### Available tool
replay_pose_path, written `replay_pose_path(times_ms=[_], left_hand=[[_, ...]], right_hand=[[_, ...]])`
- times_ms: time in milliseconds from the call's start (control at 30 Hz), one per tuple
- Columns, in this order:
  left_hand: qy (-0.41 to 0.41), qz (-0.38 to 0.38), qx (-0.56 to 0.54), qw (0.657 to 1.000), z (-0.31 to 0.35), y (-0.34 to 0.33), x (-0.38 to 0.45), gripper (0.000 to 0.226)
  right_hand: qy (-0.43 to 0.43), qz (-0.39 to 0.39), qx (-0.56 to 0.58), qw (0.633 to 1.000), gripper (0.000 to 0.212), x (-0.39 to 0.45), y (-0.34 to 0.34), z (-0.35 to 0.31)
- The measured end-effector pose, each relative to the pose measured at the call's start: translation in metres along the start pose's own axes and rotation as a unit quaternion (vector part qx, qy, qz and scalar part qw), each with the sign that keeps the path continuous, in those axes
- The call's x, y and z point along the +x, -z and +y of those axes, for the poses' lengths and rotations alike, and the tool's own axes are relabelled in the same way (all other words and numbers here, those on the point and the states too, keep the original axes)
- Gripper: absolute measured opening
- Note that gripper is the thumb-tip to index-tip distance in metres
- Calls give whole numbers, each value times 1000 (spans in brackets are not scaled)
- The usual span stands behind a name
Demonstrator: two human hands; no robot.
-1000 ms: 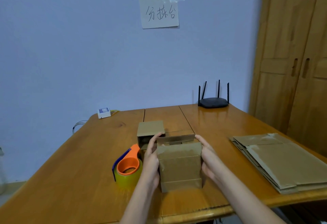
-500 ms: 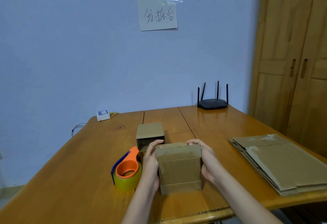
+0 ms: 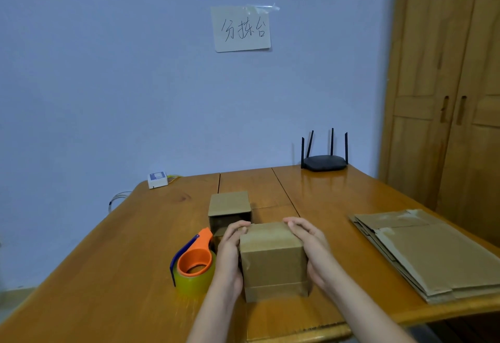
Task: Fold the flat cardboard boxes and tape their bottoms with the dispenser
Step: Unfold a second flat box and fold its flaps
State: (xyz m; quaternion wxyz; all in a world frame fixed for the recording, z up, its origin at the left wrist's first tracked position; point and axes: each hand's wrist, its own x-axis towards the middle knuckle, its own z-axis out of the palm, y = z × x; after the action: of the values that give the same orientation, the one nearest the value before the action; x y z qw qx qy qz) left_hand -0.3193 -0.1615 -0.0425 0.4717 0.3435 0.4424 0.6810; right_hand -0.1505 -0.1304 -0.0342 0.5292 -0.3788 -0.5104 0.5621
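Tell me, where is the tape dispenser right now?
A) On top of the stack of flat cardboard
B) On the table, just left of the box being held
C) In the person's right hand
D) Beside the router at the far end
B: the tape dispenser stands on the table next to the left hand, which with the right hand holds the box.

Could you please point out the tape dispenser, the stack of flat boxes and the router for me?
tape dispenser (image 3: 195, 261): head view, orange body.
stack of flat boxes (image 3: 427, 253): head view, top sheet.
router (image 3: 324, 162): head view, black casing.
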Motion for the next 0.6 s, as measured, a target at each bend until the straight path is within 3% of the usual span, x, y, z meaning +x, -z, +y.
replay_pose_path(times_ms=[167, 300, 433, 600], left_hand=[[-4, -5, 13, 1000, 1, 2, -1, 25], [-1, -31, 90, 995, 3, 4, -1, 17], [21, 8, 123, 992, 5, -5, 2, 30], [29, 57, 110, 992, 6, -18, -2, 31]], right_hand=[[-42, 6, -8, 999, 18, 3, -2, -5], [-62, -9, -17, 998, 23, 8, -2, -10], [-108, -11, -73, 991, 26, 14, -2, -15], [-68, 58, -128, 988, 25, 10, -17, -5]])
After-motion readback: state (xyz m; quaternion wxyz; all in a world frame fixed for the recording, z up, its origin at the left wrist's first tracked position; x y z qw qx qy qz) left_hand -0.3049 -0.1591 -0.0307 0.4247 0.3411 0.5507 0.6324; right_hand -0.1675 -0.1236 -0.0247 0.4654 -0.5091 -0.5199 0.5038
